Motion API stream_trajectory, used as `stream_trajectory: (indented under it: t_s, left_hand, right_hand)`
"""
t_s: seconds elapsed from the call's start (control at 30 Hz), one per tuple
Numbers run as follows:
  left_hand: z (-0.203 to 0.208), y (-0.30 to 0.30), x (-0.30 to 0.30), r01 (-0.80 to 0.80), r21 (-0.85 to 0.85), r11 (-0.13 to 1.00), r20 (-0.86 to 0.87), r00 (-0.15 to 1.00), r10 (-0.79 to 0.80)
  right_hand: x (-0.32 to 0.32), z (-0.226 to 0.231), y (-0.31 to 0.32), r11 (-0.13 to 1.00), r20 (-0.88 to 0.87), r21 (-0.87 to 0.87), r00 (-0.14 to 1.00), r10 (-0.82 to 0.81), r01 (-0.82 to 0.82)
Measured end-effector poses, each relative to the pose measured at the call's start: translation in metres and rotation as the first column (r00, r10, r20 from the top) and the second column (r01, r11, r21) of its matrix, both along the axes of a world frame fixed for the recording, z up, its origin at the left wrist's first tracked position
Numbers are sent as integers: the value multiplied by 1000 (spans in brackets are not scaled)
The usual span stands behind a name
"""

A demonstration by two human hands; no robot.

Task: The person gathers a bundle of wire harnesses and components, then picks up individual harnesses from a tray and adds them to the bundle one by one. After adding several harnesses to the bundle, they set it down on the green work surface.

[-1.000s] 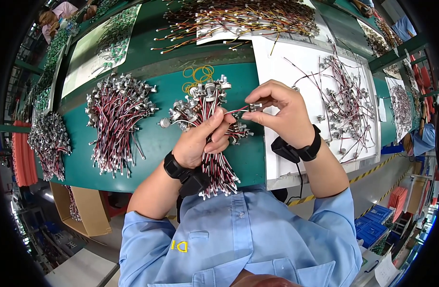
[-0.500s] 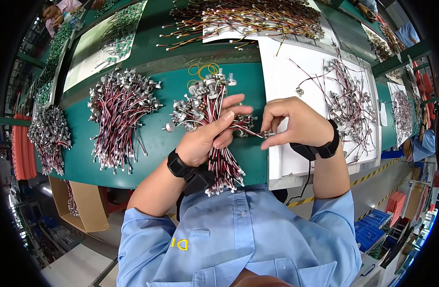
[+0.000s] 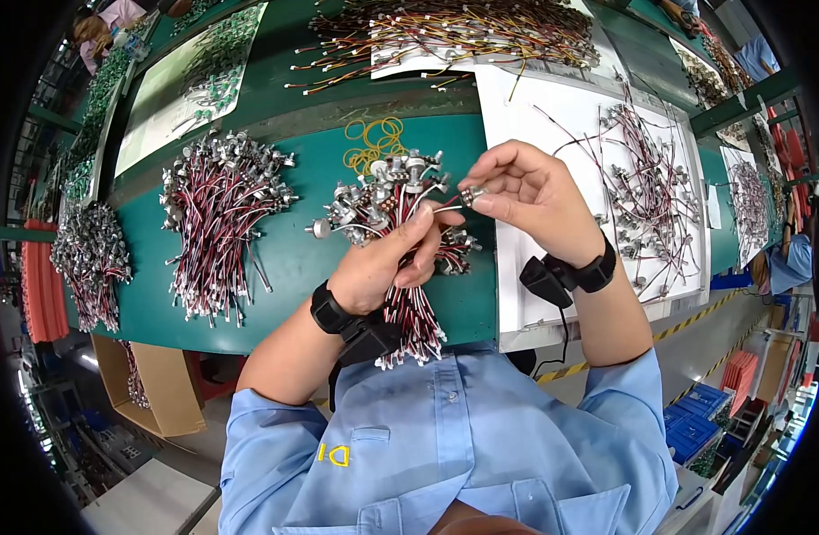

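Observation:
My left hand (image 3: 378, 267) is closed around the wires of a bundle of wired potentiometers (image 3: 414, 312). Their metal heads fan out above the hand, and the red, black and white wires with white plugs hang below it. My right hand (image 3: 527, 198), just right of the bundle, pinches one potentiometer (image 3: 471, 194) between thumb and forefinger, its other fingers loosely curled. Wires from that potentiometer run left toward my left fingers; the palm hides where they end.
Yellow rubber bands (image 3: 374, 143) lie behind the bundle on the green mat (image 3: 325, 169). Two more potentiometer bundles, a nearer one (image 3: 222, 214) and a farther one (image 3: 93, 259), lie left. Loose potentiometers (image 3: 646, 196) cover the white board (image 3: 539, 294) on the right. Yellow-red wire harnesses (image 3: 481, 40) lie at the back.
My right hand has moved up and left with the potentiometer, bringing it close to the bundle's heads. My left fingers, stretched out before, have curled in around the wires.

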State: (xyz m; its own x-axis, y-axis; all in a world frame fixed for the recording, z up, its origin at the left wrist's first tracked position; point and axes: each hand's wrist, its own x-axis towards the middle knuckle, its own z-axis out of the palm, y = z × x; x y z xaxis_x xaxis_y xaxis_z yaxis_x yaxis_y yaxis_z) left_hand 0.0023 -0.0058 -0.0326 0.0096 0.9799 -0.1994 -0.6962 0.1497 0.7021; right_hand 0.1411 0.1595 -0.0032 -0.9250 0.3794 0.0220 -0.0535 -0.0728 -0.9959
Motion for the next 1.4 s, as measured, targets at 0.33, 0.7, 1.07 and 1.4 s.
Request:
stream_trajectory:
  t_s: [0.33,0.7,1.07,1.4]
  left_hand:
    - [-2,-1,-4,-84,-35,996,-78,994,81]
    - [13,4,4,-230,-115,966,-70,972,223]
    - [-7,-3,-4,59,92,994,169,983,-74]
    - [-11,-3,0,71,49,996,37,997,-73]
  right_hand:
    - [-1,2,5,995,59,-1,994,95,-95]
    - [8,5,13,974,142,56,967,210,-220]
    - [0,10,4,977,308,156,947,89,-143]
    - [-6,-5,-12,981,106,-188,994,-28,48]
